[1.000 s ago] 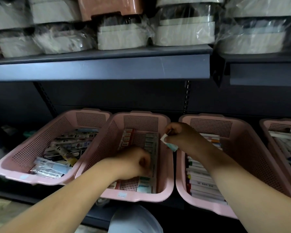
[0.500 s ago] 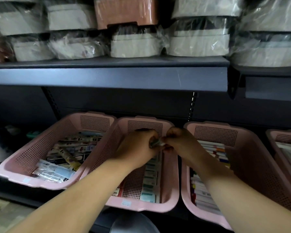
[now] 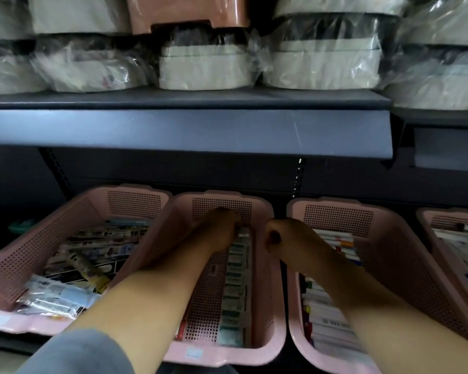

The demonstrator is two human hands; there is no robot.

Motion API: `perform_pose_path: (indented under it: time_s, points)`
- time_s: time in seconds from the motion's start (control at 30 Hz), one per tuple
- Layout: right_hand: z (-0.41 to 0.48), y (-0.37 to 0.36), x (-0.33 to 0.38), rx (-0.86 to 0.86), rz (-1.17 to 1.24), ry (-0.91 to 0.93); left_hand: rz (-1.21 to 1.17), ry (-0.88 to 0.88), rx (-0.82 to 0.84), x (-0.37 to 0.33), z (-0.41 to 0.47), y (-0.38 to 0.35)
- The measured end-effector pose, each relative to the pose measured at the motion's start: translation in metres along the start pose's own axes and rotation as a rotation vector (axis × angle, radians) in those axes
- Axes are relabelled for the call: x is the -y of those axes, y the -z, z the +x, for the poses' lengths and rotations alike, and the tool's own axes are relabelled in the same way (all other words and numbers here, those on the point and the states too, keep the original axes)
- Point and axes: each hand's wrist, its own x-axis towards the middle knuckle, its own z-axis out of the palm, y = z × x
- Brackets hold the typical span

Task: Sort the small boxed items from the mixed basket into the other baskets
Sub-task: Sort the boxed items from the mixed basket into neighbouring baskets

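Small boxes [image 3: 234, 292] with green and white labels lie in a neat row along the right side of the middle basket [image 3: 222, 354], one of four pink perforated baskets side by side under a dark shelf [image 3: 200, 130]. The left hand [image 3: 219, 230] reaches to the far end of that row, its fingertips curled down onto a small white box [image 3: 243, 234]. Blur hides whether it pinches the box or only touches it, so I cannot tell. The right hand [image 3: 274, 238] hangs just beside it, above the gap between the middle basket and the right basket [image 3: 405, 265], curled into a fist with nothing showing in it. The right basket holds stacked long boxes [image 3: 324, 314]. The left basket [image 3: 11, 265] holds a loose mix of packets and a tilted tube [image 3: 87, 268]. Plastic-wrapped tubs [image 3: 203, 66] stand on the shelf above.
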Motion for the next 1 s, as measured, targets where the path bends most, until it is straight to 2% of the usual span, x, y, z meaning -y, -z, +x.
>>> perform_pose_path:
  time_s: [0.37, 0.6, 0.73, 1.0]
  points:
    - [0.004, 0.005, -0.004, 0.025, -0.017, -0.002, -0.105, 0.071, -0.058, 0.016, 0.023, -0.022]
    - [0.004, 0.003, -0.006, 0.024, -0.012, -0.012, -0.234, 0.073, -0.023, 0.01, 0.018, -0.018]
    - [0.004, 0.003, -0.005, 0.02, -0.02, -0.014, -0.18, 0.069, -0.026, 0.011, 0.023, -0.023]
    - [0.003, 0.005, -0.004, 0.023, -0.011, -0.017, -0.277, 0.12, -0.025, 0.009, 0.018, -0.02]
